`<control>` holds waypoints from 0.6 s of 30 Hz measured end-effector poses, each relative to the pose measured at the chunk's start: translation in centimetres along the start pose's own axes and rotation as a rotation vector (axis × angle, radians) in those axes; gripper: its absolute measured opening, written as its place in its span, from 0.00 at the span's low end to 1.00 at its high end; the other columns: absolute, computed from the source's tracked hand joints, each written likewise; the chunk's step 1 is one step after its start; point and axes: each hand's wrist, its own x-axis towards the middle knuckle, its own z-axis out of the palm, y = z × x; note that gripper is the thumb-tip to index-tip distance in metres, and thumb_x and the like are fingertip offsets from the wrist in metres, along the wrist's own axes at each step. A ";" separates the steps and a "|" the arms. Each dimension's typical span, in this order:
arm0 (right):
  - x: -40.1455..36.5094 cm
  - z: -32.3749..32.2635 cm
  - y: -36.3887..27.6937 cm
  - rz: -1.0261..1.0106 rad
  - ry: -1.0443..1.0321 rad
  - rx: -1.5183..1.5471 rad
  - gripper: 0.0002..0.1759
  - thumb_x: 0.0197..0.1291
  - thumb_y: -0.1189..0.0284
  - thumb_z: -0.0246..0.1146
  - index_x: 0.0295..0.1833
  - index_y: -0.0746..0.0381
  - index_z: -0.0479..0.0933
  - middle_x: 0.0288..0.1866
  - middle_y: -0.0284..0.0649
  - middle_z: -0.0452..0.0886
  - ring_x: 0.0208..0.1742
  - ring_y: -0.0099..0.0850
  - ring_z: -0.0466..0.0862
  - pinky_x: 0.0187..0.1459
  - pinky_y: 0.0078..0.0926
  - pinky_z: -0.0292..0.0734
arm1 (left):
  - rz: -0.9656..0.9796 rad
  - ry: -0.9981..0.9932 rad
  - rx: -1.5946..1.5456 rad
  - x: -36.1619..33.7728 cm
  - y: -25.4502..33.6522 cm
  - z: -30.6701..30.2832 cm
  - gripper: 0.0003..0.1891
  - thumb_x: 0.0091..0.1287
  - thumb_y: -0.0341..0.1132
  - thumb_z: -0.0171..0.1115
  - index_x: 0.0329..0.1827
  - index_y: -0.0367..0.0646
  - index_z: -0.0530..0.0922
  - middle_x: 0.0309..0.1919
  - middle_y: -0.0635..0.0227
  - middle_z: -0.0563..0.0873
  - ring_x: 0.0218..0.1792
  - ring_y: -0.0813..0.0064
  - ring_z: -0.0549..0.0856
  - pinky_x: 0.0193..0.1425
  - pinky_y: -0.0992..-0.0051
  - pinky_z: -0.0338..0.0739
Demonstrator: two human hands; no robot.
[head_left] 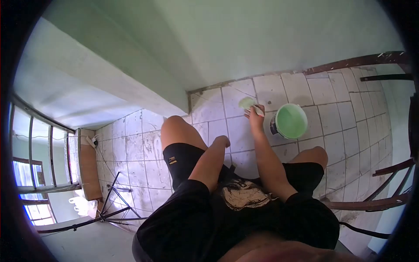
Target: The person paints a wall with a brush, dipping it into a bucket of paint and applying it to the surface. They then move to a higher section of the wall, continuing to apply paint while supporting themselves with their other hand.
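My right hand is closed around the pale handle of a paintbrush. Its wide bristles are coated light green and point toward the wall, over the tiled floor. Just right of that hand stands a white bucket with a dark label, holding light green paint. My left hand hangs beside my left knee with its fingers curled in; nothing shows in it.
A pale green wall meets the dirty tiled floor ahead, with a column jutting out on the left. A black metal stand is at lower left. Dark brown furniture rails edge the right side.
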 end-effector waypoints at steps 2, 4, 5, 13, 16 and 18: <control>0.0 0.0 0.2 0.013 -0.039 0.025 0.14 0.58 0.74 0.59 0.47 0.60 0.66 0.41 0.44 0.75 0.36 0.38 0.83 0.29 0.30 0.83 | -0.138 -0.166 0.055 0.1 0.5 0.7 0.19 0.61 0.42 0.51 0.48 0.41 0.80 0.54 0.55 0.79 0.57 0.57 0.77 0.60 0.55 0.69; 0.3 -0.2 1.0 0.036 -0.001 0.064 0.14 0.57 0.74 0.60 0.47 0.61 0.66 0.41 0.44 0.75 0.36 0.37 0.83 0.29 0.30 0.83 | -0.116 0.190 -0.173 -1.2 0.1 -2.5 0.21 0.60 0.36 0.50 0.56 0.41 0.76 0.59 0.54 0.75 0.62 0.54 0.72 0.62 0.55 0.68; -0.1 -0.1 0.8 0.030 0.007 0.084 0.12 0.58 0.75 0.60 0.46 0.64 0.67 0.40 0.44 0.76 0.37 0.36 0.83 0.31 0.31 0.83 | -0.150 0.284 -0.181 -3.9 0.5 -5.5 0.20 0.60 0.36 0.50 0.55 0.41 0.76 0.58 0.55 0.76 0.62 0.54 0.73 0.61 0.54 0.68; 1.1 1.9 3.5 0.115 0.109 0.260 0.09 0.59 0.76 0.60 0.46 0.65 0.73 0.43 0.44 0.78 0.42 0.35 0.82 0.41 0.33 0.83 | -0.232 1.681 0.295 -15.8 -6.3 -30.1 0.34 0.63 0.40 0.54 0.71 0.44 0.53 0.71 0.49 0.51 0.70 0.50 0.55 0.66 0.48 0.59; 1.2 3.7 5.8 0.148 0.112 0.353 0.10 0.61 0.75 0.58 0.48 0.64 0.73 0.46 0.44 0.78 0.44 0.34 0.82 0.43 0.34 0.82 | -0.200 1.619 0.390 -16.8 -8.2 -32.6 0.38 0.63 0.48 0.57 0.72 0.46 0.51 0.72 0.50 0.48 0.71 0.47 0.50 0.65 0.39 0.54; 1.9 5.5 6.8 0.150 0.105 0.371 0.11 0.62 0.75 0.58 0.50 0.64 0.72 0.47 0.43 0.78 0.46 0.34 0.81 0.45 0.34 0.82 | -0.174 1.593 0.421 -15.3 -9.6 -33.5 0.41 0.61 0.53 0.59 0.72 0.46 0.51 0.72 0.51 0.47 0.71 0.45 0.48 0.64 0.35 0.52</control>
